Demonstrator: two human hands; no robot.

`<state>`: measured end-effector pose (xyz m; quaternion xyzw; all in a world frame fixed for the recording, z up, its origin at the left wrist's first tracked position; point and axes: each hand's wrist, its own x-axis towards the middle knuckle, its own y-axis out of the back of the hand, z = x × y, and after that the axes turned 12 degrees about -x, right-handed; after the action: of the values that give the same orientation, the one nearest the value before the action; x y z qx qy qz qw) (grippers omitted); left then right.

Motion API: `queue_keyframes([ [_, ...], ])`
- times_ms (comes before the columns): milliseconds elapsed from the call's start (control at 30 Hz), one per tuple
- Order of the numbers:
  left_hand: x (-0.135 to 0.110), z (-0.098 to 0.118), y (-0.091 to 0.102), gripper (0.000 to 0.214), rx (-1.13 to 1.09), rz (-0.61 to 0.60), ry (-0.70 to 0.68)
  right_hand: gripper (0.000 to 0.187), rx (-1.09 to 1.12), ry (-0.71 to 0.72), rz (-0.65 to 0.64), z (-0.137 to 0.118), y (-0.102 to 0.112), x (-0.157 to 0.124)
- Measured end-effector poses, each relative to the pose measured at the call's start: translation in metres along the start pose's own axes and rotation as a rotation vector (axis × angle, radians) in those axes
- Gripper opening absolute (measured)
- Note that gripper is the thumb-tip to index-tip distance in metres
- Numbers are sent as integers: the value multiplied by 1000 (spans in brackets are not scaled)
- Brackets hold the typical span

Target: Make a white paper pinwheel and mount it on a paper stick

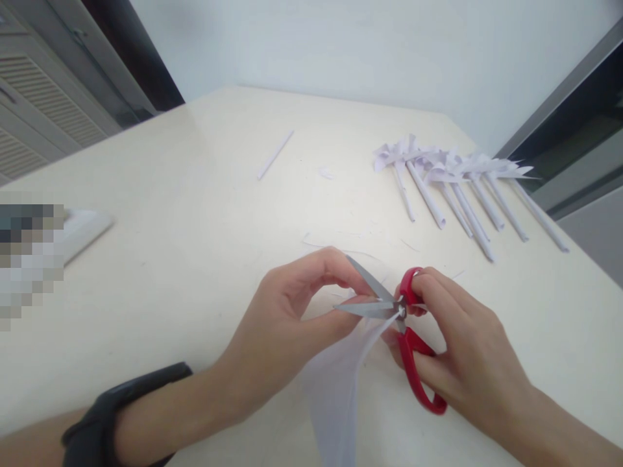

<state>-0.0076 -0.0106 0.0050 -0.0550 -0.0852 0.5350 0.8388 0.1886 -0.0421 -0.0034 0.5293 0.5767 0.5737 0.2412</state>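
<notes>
Left of the scissors (400, 312) pivot, my left hand (287, 318) pinches the paper strip (335, 389) tip between the 2 open blades. Strip's long axis runs back toward me. Right hand (467, 350) is clamped round the red handles.

Scissors (411, 337): red handles, grey blades. Paper sheet (335, 383): white. Rolled paper sticks (457, 194): white, perhaps faintly lilac. Table (170, 259): cream. Wristband (107, 421): black.

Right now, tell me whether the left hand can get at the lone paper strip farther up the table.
Probably yes: only bare table lies between the left hand and the paper strip. But its fingers are pinching the sheet at the scissors, so they would have to let go first.
</notes>
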Motion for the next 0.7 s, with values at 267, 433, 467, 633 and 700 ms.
queue_keyframes([
  [267, -1, -1, -1, 9, -31, -33, -28, 20, -32, -6, 28, -1, 4, -3],
  [433, -3, -1, -1, 7, 1, -50, -29, 22, 331, -265, -177, -2, 11, 2],
  [467, -3, -1, -1, 8, 9, -45, -44, 21, 385, -318, -197, -1, 12, 4],
  [633, -2, 1, 0, 7, 50, -28, -65, 16, 597, -466, -272, 6, 15, 12],
  [700, 0, 1, 0, 7, 89, -24, -41, 14, 665, -493, -335, 7, 17, 14],
])
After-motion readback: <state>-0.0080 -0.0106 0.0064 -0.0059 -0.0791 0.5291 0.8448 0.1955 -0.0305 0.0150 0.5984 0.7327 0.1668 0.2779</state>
